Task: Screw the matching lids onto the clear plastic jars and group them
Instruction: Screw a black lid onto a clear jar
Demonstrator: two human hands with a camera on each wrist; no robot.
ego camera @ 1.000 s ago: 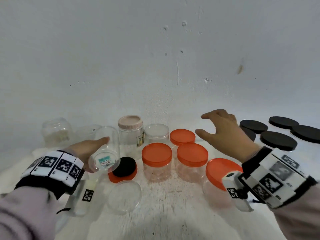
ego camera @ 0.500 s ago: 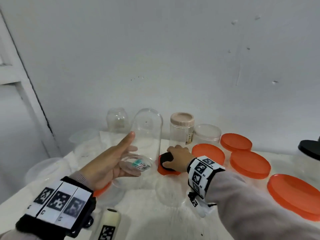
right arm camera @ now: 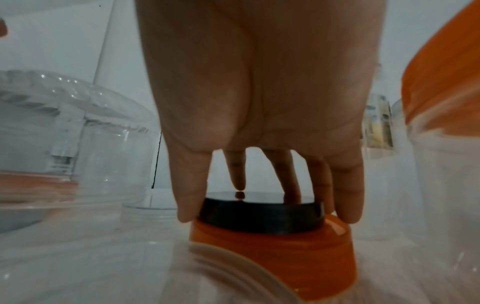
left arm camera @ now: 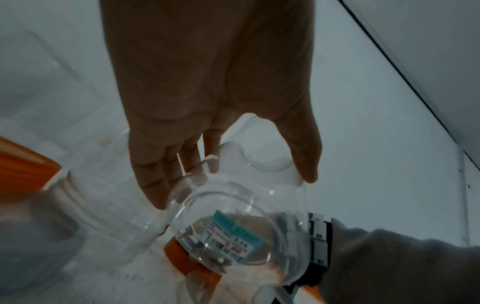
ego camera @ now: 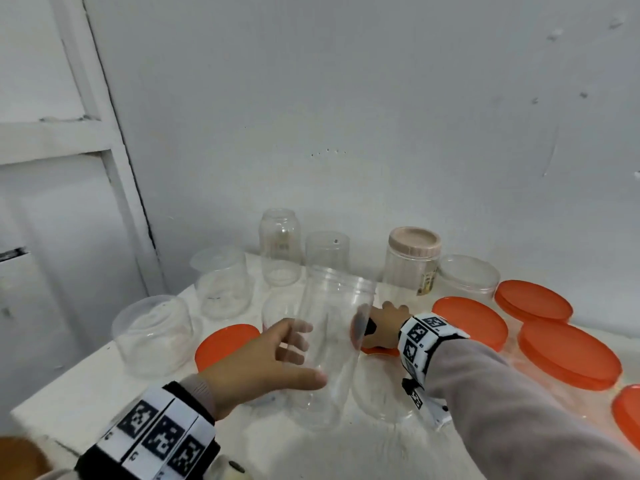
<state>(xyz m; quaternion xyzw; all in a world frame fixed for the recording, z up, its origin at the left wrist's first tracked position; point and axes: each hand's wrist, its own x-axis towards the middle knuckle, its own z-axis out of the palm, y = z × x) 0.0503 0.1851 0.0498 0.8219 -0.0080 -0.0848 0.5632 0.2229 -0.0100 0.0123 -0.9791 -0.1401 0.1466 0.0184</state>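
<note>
Left hand [ego camera: 256,367] fingers curled round tall clear plastic jar [ego camera: 332,344], teal price sticker [left arm camera: 235,236] reading "1.00"; right hand [right arm camera: 259,107] fingers pinching round black lid [right arm camera: 259,214] atop orange lid [right arm camera: 272,255] on worktop [ego camera: 104,386]

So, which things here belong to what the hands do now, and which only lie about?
In use:
- left hand holding the tall clear jar
- right hand gripping the black lid, which sits on an orange lid

Lying about:
- pink-lidded jar
- orange-lidded jars
- upturned clear jars
</note>
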